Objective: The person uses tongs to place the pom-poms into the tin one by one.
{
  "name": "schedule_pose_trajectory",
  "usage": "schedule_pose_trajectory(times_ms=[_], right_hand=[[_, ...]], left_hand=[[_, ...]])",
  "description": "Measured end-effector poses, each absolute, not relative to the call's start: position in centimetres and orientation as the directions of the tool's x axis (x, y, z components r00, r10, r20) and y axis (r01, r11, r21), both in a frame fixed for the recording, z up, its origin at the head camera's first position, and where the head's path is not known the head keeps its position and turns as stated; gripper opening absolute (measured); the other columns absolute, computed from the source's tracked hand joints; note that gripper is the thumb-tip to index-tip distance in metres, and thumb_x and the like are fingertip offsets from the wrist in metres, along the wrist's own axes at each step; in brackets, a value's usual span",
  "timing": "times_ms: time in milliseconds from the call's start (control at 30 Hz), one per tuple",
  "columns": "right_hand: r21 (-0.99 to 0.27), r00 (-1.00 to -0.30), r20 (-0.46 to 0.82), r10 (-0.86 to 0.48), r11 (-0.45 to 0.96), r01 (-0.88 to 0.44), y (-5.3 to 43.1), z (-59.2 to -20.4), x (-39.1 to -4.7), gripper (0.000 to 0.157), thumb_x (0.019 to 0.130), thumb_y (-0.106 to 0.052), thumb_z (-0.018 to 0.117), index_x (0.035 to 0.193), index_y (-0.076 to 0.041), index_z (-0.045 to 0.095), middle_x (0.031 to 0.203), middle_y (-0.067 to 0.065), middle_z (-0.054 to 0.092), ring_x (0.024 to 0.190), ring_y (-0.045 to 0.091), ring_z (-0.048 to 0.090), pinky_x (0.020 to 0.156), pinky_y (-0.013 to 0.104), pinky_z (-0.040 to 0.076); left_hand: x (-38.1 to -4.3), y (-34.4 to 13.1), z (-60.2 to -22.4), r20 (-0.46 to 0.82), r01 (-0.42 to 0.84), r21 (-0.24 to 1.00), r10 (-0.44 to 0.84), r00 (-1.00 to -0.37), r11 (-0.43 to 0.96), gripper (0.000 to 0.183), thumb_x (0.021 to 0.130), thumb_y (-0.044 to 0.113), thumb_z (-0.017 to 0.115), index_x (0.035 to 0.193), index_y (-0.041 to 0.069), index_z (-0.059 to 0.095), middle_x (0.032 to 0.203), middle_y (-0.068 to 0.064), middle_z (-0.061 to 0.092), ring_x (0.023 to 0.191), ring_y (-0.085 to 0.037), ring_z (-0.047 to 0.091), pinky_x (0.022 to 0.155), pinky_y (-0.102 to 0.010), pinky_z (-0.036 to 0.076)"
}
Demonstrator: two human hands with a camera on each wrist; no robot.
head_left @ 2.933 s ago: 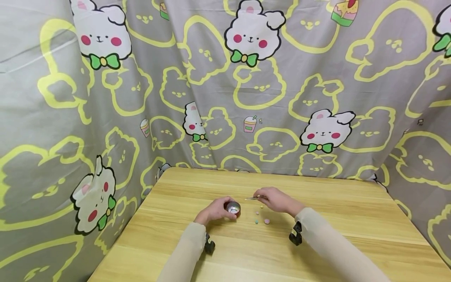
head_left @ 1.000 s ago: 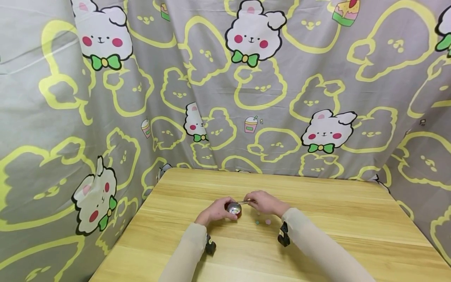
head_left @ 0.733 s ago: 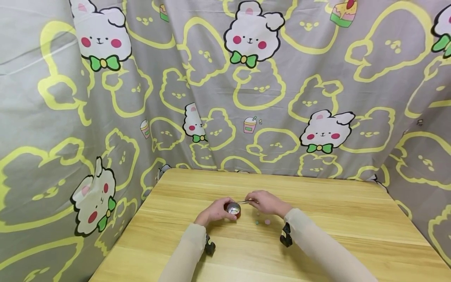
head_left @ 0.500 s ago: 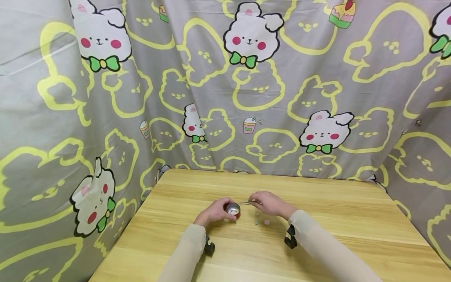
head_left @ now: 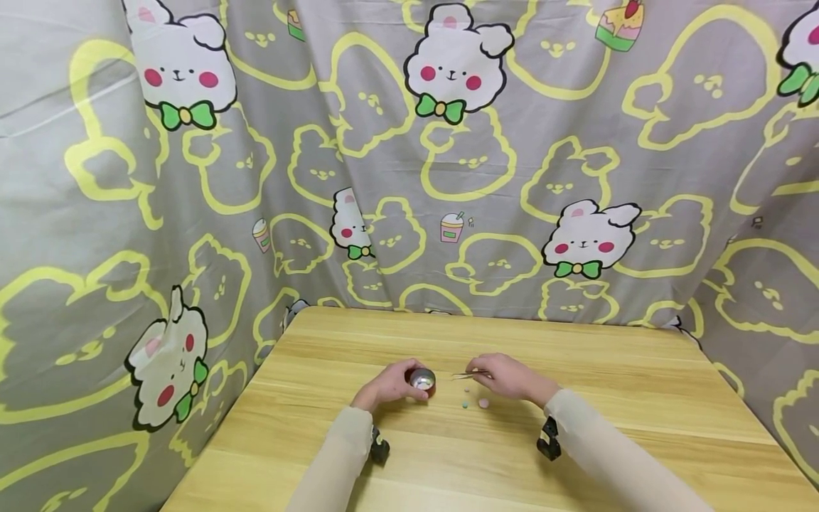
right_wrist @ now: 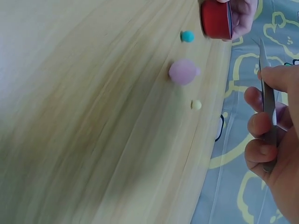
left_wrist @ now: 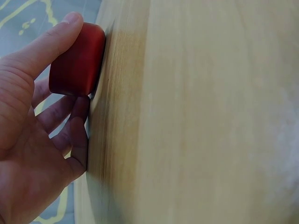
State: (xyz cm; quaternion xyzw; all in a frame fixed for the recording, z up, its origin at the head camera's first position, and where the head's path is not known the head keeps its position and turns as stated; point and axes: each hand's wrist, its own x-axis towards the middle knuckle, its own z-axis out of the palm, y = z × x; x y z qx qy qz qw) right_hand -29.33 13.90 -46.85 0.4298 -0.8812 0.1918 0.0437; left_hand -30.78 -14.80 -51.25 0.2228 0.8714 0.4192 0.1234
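My left hand (head_left: 393, 382) holds a small round red tin (left_wrist: 78, 60) on the wooden table, thumb on the near side and fingers round the far side. Small pale and coloured bits lie inside the tin, seen from above in the head view. My right hand (head_left: 505, 377) grips metal tweezers (right_wrist: 267, 100) to the right of the tin. The tweezer tips point toward the tin, slightly apart, with nothing visible between them. Below them on the table lie a teal ball (right_wrist: 187, 36), a larger pink ball (right_wrist: 183, 72), a small pink ball (head_left: 467, 390) and a pale yellow ball (right_wrist: 196, 104).
The wooden table (head_left: 409, 455) reaches back to a grey curtain (head_left: 384, 142) with cartoon rabbits, which also hangs along both sides. A black wrist camera (head_left: 379, 448) is strapped to the left sleeve, another black camera (head_left: 549, 439) to the right.
About a second ago the tweezer tips were over the tin's rim; since then my right hand has drawn back to the right with the tweezers. The left hand and tin have stayed in place.
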Motion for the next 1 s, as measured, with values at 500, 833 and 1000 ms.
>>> schedule_pose_trajectory(times_ms=[500,833,1000], right_hand=[[-0.400,-0.663,0.210,-0.719,0.556,-0.729,16.4,-47.9,-28.6,0.015,0.095,-0.010,0.057,0.106,-0.011,0.066,0.099,-0.003,0.065,0.088,0.010,0.060,0.074,0.032,0.050],[-0.401,-0.672,0.224,-0.706,0.562,-0.723,18.2,-49.3,-27.9,0.013,0.095,-0.013,0.057,0.104,-0.016,0.066,0.099,-0.007,0.064,0.089,0.008,0.059,0.073,0.032,0.050],[-0.407,-0.673,0.226,-0.704,0.559,-0.722,19.0,-49.6,-27.6,0.013,0.095,-0.013,0.058,0.104,-0.015,0.066,0.099,-0.006,0.064,0.088,0.010,0.059,0.072,0.033,0.050]], left_hand=[[-30.8,-14.8,-51.1,-0.030,0.283,0.782,0.487,-0.873,0.555,0.045,0.075,0.022,0.081,0.114,0.013,0.061,0.105,0.002,0.060,0.100,-0.017,0.054,0.087,-0.036,0.042],[-30.8,-14.8,-51.2,-0.028,0.283,0.789,0.492,-0.870,0.546,0.044,0.075,0.019,0.081,0.114,0.012,0.060,0.105,0.000,0.061,0.100,-0.019,0.054,0.087,-0.038,0.042],[-30.7,-14.8,-51.2,-0.038,0.272,0.792,0.489,-0.871,0.547,0.045,0.076,0.019,0.081,0.115,0.013,0.060,0.106,0.002,0.060,0.100,-0.016,0.054,0.087,-0.035,0.042]])
